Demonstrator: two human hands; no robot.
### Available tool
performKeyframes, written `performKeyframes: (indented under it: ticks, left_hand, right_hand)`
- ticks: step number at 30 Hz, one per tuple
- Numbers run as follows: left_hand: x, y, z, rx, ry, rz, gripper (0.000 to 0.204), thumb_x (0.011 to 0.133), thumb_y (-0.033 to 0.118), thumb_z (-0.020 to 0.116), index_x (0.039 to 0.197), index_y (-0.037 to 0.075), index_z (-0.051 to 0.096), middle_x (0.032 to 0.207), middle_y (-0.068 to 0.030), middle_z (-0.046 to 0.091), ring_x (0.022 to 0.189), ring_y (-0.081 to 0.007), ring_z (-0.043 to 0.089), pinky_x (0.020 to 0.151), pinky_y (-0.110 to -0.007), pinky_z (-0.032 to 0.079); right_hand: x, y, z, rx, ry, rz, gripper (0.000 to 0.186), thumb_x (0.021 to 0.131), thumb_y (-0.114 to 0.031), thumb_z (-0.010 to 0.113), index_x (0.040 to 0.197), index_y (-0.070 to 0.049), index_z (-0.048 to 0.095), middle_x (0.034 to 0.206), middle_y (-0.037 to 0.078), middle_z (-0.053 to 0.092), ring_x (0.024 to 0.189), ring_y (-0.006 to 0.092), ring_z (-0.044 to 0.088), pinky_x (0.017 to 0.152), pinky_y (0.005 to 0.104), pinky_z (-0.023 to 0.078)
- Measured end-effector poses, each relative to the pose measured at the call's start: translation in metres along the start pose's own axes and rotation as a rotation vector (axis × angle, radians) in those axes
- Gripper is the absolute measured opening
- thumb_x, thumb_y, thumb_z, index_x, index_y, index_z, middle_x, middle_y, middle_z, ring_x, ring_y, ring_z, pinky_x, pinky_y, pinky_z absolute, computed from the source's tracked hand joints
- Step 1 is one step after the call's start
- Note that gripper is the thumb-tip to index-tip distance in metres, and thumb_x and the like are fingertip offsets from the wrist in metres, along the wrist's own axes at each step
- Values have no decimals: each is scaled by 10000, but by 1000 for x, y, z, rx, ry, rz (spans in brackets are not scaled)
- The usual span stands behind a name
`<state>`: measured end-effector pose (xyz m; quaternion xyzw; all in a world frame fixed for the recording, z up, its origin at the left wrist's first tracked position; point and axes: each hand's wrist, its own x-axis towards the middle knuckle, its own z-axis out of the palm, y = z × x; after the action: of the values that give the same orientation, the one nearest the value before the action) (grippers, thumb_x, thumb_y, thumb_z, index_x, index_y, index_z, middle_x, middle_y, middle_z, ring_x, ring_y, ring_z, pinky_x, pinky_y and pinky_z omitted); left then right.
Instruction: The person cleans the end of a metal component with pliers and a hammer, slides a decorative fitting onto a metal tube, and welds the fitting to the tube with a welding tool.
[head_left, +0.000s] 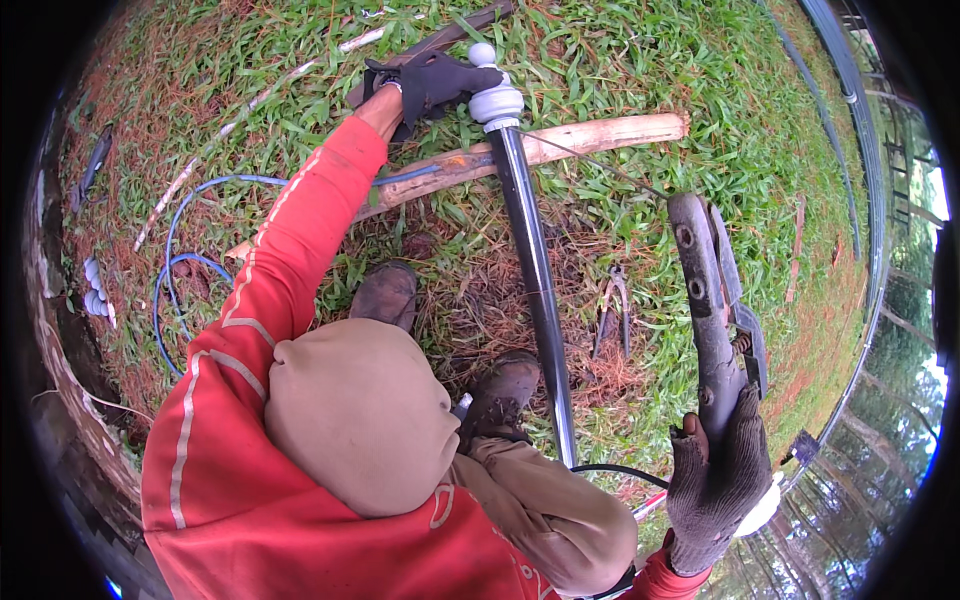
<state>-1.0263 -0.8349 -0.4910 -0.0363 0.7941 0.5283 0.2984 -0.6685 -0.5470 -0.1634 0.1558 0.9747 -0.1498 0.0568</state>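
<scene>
My left hand (435, 85), in a dark glove, reaches forward and closes on the grey-white ringed knob (497, 105) at the top of a black tube (535, 260). The tube slants down toward my legs and ends in a shiny metal section. At the right, my gloved right hand (715, 485) grips the lower end of a long dark metal hand tool (708, 310) with holes and a spring. A thin wire (600, 165) stretches between the tool's upper end and the tube just below the knob.
Under the tube's upper part lies a wooden pole (590, 140). Pliers (612, 305) rest on the grass right of the tube. A blue hose (165, 290) loops at the left. A dark board (450, 35) lies beyond my left hand. My boots (500, 395) stand beside the tube.
</scene>
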Motion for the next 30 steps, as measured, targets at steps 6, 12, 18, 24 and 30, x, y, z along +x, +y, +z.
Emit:
performKeyframes:
  ticks: [6, 12, 18, 24, 30]
  left_hand:
    - [20, -26, 7, 24, 45, 167, 524, 927, 608, 814, 1030, 95, 814, 927, -6, 747, 768, -109, 620, 660, -305, 476]
    - [-11, 1, 31, 15, -15, 337, 518, 896, 632, 832, 1000, 124, 833, 955, -23, 798, 865, -134, 709, 825, -313, 543]
    - [29, -32, 45, -279, -115, 412, 357, 870, 434, 878, 916, 124, 707, 854, 25, 697, 798, -119, 662, 758, -321, 535]
    - [11, -17, 54, 149, -125, 671, 289, 858, 237, 865, 855, 134, 595, 767, 44, 590, 708, -119, 596, 682, -331, 509]
    - [37, -43, 50, -101, -266, 772, 314, 924, 100, 713, 797, 149, 430, 700, 50, 378, 637, -140, 455, 640, -377, 457]
  right_hand:
    - [-6, 6, 11, -10, 72, -61, 615, 866, -152, 866, 1378, 120, 661, 1034, 260, 739, 917, 384, 759, 880, 442, 592]
    - [-35, 34, 24, 74, 151, 11, 627, 861, -164, 870, 1356, 151, 650, 1004, 246, 730, 884, 343, 746, 848, 431, 585]
    - [-73, 51, 14, 107, 188, 23, 610, 932, -90, 759, 1447, 175, 567, 1073, 144, 698, 885, 180, 685, 786, 317, 572]
    - [-89, 55, 14, 183, 194, 222, 602, 887, -176, 830, 1331, 183, 640, 934, 185, 687, 805, 268, 702, 749, 399, 580]
    - [-91, 58, 13, 87, 112, 31, 614, 846, -163, 857, 1340, 149, 666, 1020, 234, 741, 876, 335, 757, 815, 415, 602]
